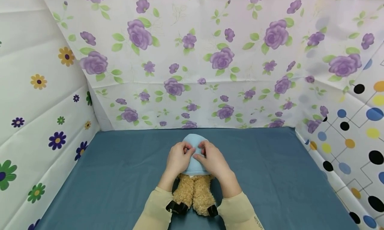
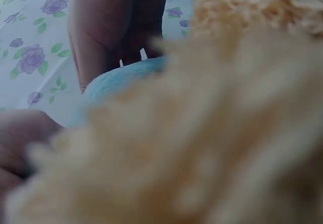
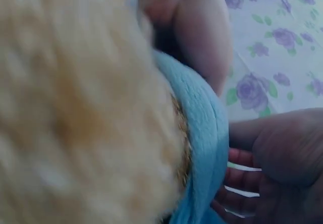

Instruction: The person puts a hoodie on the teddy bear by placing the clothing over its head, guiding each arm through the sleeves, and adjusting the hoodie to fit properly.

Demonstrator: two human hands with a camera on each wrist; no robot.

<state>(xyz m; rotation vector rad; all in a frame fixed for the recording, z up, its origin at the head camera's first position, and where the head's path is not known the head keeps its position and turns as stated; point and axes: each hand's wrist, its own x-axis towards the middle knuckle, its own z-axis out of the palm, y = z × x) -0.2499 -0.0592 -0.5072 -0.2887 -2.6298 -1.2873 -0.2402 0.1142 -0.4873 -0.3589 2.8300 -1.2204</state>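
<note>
"One light-blue garment (image 1: pixel 196 167), yeah? Where's it at?"

"Mid-table (image 1: pixel 120 176), on a curly tan plush toy (image 1: pixel 202 191) w/ its legs (image 1: pixel 183 190) toward the person."

"Fingers?"

"L hand (image 1: pixel 177 158): thumb & forefinger tips together, looks clamped on the garment. R hand (image 1: pixel 214 159): thumb & fingers curled in on it too, prob. a pinch. Exact contact pts are hidden, so can't tell how much fabric each has."

"Long axis?"

"Near-to-far, straight away from the person. Garment's at the far end, legs at the near end, btwn the cream sleeves (image 1: pixel 159 206)."

"Which hand's nearer?"

"Neither, AFAICT. L overlaps the left side, R the right; thumb tips almost meet by the midline. Garment's directly under both, so I'd say any adj. turns on that narrow strip btwn the thumbs."

"Wrist views help?"

"A bit. Blurry plush fills the near part; the blue edge curves past it, R fingers right up against it."
</note>
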